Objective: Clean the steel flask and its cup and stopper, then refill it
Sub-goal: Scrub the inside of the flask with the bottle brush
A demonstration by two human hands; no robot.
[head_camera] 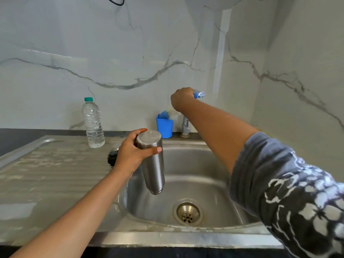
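- One steel sink [55,164] fills the near scene: a ribbed, wet draining board on the left and a single basin on the right.
- Two arms reach in. The right one wears a grey patterned sleeve [290,192] and stretches far over the basin; the left one is bare and comes up from the near left.
- One steel flask [153,164] hangs over the left part of the basin, clear of the metal. Its flat end is up, its narrowed end is down, and it tilts slightly.
- One left hand [130,153] grips the flask near its upper end, fingers curled behind it and thumb across the front.
- One clear plastic bottle [93,123] with a teal cap stands upright on the far end of the draining board.
- One right hand [181,98] is curled round the blue-and-chrome top of the one tap [185,125], at the far rim.
- One blue tumbler [164,127] stands just left of the tap, with something blue and pale sticking out of it.
- One round drain [188,214] sits in the near floor of the basin.
- One dark round piece [112,157] lies on the board behind the left wrist, mostly hidden; I cannot tell what it is.
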